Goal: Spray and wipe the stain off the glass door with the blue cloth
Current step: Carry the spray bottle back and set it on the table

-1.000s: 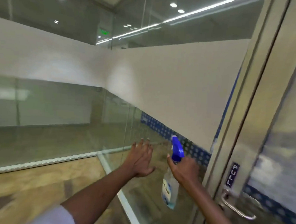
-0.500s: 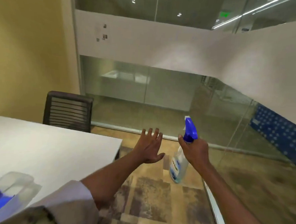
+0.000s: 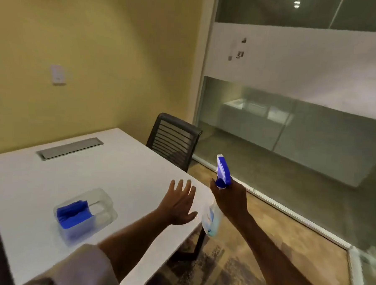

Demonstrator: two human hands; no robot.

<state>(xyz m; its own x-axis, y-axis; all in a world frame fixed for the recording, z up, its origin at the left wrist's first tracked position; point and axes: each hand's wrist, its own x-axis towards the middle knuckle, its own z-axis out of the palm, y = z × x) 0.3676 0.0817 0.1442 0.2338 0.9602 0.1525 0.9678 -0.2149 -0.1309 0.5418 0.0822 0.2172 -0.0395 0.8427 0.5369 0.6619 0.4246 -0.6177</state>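
My right hand [image 3: 230,199] grips the neck of a spray bottle [image 3: 211,220] with a blue trigger head and a clear body, held in the air beside the table's right edge. My left hand [image 3: 178,204] hovers open above the table, fingers spread, holding nothing. The blue cloth [image 3: 73,214] lies folded inside a clear plastic container [image 3: 103,209] on the white table [image 3: 83,176], to the left of my left hand. The glass door is out of view.
A dark mesh chair [image 3: 174,139] stands at the table's far side. Glass partition walls [image 3: 313,138] with a frosted band run along the right. A grey cable hatch [image 3: 70,148] is set into the tabletop. Yellow wall behind; patterned carpet underfoot.
My view has swung left, away from the glass door with its handle, to the table and the cloth container. Both hands keep their pose, the bottle still in my right hand.
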